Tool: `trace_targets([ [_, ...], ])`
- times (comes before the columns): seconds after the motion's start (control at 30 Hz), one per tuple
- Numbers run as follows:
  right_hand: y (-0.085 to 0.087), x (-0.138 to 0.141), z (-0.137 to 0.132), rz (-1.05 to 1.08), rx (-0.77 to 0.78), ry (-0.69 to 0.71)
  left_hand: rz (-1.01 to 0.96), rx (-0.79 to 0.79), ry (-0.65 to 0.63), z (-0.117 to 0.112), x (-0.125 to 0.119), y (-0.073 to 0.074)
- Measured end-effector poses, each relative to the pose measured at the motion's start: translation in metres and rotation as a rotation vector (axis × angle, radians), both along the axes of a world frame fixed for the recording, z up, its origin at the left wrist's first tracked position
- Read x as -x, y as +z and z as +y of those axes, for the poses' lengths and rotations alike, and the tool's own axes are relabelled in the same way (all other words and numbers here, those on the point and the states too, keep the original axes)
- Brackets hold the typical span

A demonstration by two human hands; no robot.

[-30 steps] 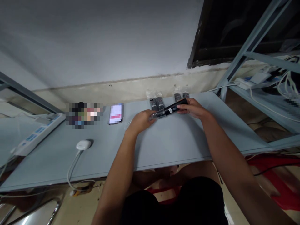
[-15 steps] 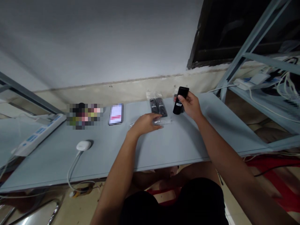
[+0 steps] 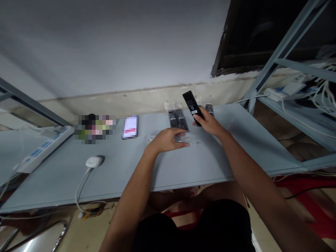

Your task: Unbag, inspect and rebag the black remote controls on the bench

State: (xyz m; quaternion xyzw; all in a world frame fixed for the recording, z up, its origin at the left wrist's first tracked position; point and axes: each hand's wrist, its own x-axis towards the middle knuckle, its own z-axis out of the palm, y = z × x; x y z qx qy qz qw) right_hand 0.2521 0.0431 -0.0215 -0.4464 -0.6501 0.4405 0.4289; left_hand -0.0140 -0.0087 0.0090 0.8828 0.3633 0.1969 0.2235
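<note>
My right hand grips a black remote control by its lower end. The remote is raised off the table and tilted, its top leaning left, with a small white label showing. My left hand is over a clear plastic bag, its thumb and fingers apart. Part of that bag is hidden under the hand, and I cannot tell whether they touch. Just behind my left hand lie two dark remotes in clear bags. Another dark remote lies behind my right hand, partly covered.
A phone and a blurred-out cluster are on the left of the grey table. Nearer me sits a white charger with a cable. A power strip lies along the left edge. A metal shelf frame stands right.
My right hand has moved slightly down, and the remote in it has turned from leaning right to leaning left. My left hand has shifted a little right, its thumb and fingers still apart.
</note>
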Motion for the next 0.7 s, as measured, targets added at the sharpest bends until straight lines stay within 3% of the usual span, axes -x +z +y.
trace_targets([
  [0.1, 0.007, 0.005, -0.003, -0.095, -0.134, -0.138, -0.042, -0.080, 0.023, -0.001, -0.002, 0.002],
  [0.23, 0.010, 0.011, -0.005, -0.132, -0.213, -0.278, -0.076, -0.305, 0.095, 0.003, -0.003, 0.002],
  [0.43, 0.000, 0.020, -0.005, 0.024, -0.006, -0.072, 0.039, -0.532, 0.222, 0.006, -0.006, 0.003],
  [0.7, 0.004, 0.025, -0.013, 0.085, 0.147, 0.073, 0.110, -0.496, 0.216, 0.010, -0.003, -0.003],
])
